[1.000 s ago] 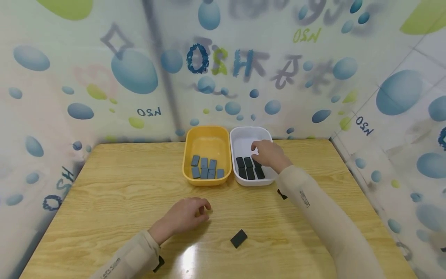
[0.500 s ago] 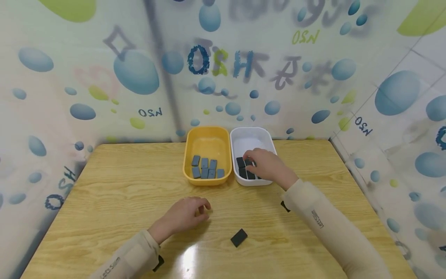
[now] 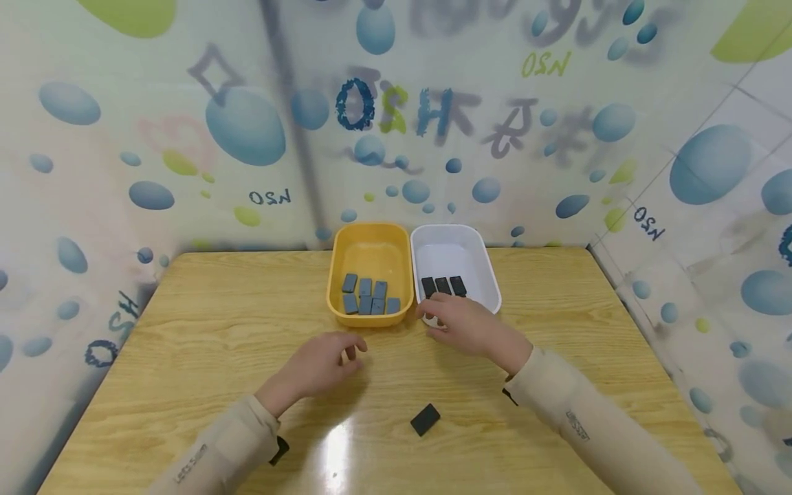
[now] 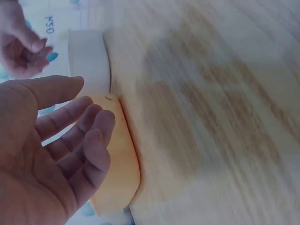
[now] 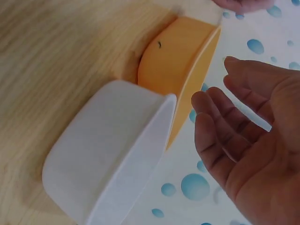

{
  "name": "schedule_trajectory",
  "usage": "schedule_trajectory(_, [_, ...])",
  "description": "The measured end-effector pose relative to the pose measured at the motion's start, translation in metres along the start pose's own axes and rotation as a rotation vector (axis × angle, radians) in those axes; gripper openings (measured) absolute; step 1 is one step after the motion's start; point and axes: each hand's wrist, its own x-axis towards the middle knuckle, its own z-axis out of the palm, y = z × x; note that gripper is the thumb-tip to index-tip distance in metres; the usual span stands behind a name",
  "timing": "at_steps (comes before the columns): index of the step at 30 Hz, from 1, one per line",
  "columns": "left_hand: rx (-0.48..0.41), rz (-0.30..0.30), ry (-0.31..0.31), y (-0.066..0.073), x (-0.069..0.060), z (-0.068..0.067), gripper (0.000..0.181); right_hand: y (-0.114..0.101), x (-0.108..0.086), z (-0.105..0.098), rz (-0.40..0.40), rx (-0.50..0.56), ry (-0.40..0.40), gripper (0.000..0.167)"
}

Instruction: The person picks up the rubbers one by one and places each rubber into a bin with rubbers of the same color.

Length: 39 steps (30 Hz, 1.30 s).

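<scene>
My right hand [image 3: 467, 326] hovers above the near rim of the white bin [image 3: 489, 275]. In the right wrist view its fingers bend loosely and hold nothing. Black domino-like tiles [image 3: 458, 286] stand in rows inside that bin; the nearer ones are partly hidden by the hand. My left hand [image 3: 322, 364] hangs over the table in front of the yellow bin [image 3: 371, 242], loosely curled, with nothing in it. Several blue-grey tiles [image 3: 365, 304] lie in the near half of the yellow bin. One black tile [image 3: 425, 420] lies on the table between the forearms.
Both bins stand side by side at the back of the wooden table [image 3: 247, 295]. A patterned wall covering [image 3: 241, 124] rises behind them. Dark straps [image 3: 281, 450] show under the cuffs.
My right hand has drawn back toward me from over the middle of the white bin to its near rim, uncovering the far row of black tiles. The left hand has barely moved.
</scene>
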Motion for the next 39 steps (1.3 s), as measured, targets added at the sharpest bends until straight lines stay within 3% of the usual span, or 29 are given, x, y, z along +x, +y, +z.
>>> schedule_trajectory(5, [0.011, -0.026, 0.012, -0.002, 0.001, -0.003, 0.018, -0.009, -0.010, 0.014, -0.087, 0.014, -0.053, 0.025])
schedule_trajectory(11, [0.002, -0.031, 0.014, -0.001, 0.001, -0.003, 0.016, -0.013, -0.016, 0.037, -0.242, -0.048, -0.099, 0.025])
schedule_trajectory(15, [0.003, -0.031, 0.012, -0.001, 0.001, -0.001, 0.016, -0.015, -0.020, 0.052, -0.298, -0.081, -0.136, 0.027])
schedule_trajectory(23, [0.010, -0.023, 0.018, 0.001, 0.000, 0.001, 0.015, -0.017, -0.024, 0.075, -0.357, -0.124, -0.213, 0.033])
schedule_trajectory(39, [0.007, 0.000, 0.012, 0.000, 0.000, 0.005, 0.015, -0.018, -0.028, 0.080, -0.390, -0.138, -0.247, 0.033])
